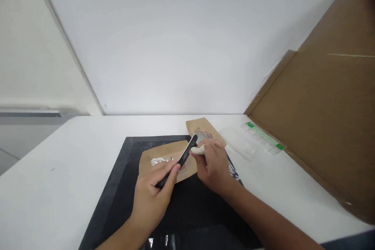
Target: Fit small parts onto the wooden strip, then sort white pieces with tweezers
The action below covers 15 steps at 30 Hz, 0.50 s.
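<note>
A dark nail file (186,152) with a pale edge slants up to the right, gripped near its lower end by my left hand (156,187). Close beside its upper part, my right hand (213,164) pinches a small off-white piece (198,150), whose exact shape is partly covered by the fingers. Behind and below the hands lies a brown paper sheet (148,159) with small white pieces (159,160) on it. Another brown paper (193,125) farther back carries small reddish and silvery items (204,133).
A black mat (187,211) lies under the hands on the white table (58,187). Clear plastic packaging with a green label (265,136) rests at the right, beside a large brown cardboard box (331,97). A white wall (175,47) stands behind.
</note>
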Tool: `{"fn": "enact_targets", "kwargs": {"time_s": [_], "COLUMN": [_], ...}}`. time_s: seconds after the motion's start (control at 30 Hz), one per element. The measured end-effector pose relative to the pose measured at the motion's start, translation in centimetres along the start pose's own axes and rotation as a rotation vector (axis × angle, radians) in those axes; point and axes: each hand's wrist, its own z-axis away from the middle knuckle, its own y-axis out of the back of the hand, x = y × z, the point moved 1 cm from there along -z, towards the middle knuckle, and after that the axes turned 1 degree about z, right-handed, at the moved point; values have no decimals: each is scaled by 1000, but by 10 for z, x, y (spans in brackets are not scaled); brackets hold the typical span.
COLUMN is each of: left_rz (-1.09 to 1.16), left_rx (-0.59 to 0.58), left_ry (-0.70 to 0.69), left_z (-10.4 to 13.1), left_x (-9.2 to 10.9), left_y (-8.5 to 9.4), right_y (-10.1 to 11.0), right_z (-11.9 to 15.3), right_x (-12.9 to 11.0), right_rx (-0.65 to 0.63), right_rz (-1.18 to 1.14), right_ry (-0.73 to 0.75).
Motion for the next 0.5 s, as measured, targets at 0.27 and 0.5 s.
{"fn": "enact_targets", "kwargs": {"time_s": [0.27, 0.5], "left_rz": [-42, -60], "left_rx": [-7, -10], "left_ry": [-20, -6], "left_z": [0, 1], "left_x": [0, -1], "left_y": [2, 1], "right_y": [-3, 1], "right_z": [1, -1], "right_x": [-1, -2], "right_rx": [-12, 3], "right_rz": [2, 7], "right_ry": [-11, -5]}}
